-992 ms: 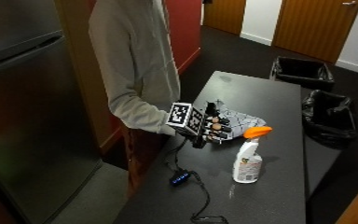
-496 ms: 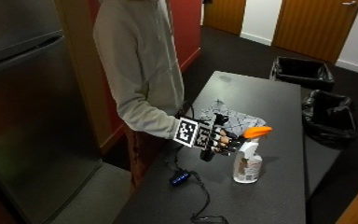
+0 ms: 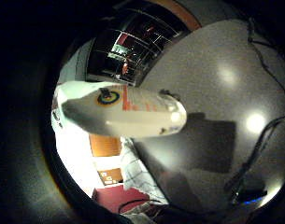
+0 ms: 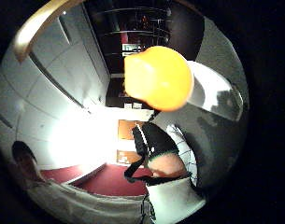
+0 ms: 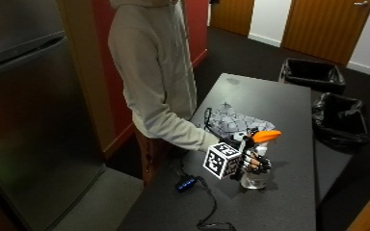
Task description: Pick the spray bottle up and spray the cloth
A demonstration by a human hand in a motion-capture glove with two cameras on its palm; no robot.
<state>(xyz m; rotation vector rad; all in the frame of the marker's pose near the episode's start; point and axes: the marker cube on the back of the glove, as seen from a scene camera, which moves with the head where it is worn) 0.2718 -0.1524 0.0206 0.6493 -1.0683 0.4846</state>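
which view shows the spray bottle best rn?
Outside view: the whole spray bottle stands on the table, orange head up, with the gloved right hand around its body. The little finger side palm view shows only its white body, the thumb side mostly the orange head.

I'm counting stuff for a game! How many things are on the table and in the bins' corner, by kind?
Spray bottle: 1
Checked cloth: 1
Black bins with liners: 2
Small black box with blue lights: 1
Total: 5
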